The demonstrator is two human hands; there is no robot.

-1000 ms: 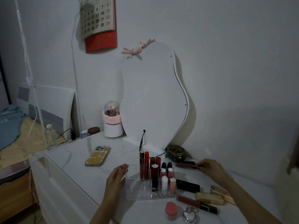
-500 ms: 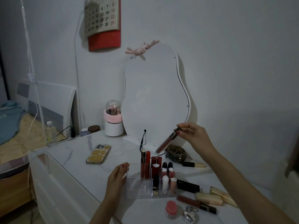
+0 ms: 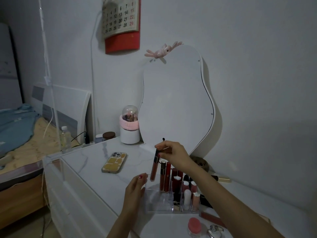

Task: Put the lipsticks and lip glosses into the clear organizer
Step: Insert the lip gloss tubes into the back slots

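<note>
Head view: your right hand (image 3: 173,154) pinched the lip gloss (image 3: 154,166) by its cap, long axis near upright, tip hanging over the clear organizer (image 3: 155,200)'s empty back-left slot. Your left hand (image 3: 135,188), fingers loosely spread, braced the organizer's left wall.

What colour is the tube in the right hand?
Brownish-red lip gloss tube with a dark cap, held by the right hand; head view.

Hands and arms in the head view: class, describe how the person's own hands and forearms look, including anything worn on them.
Both forearms are bare, with no sleeves, watch or bracelet showing. The left hand has a red-painted nail on one finger. The right hand also shows a reddish painted nail. No rings can be made out in the dim light.
</note>
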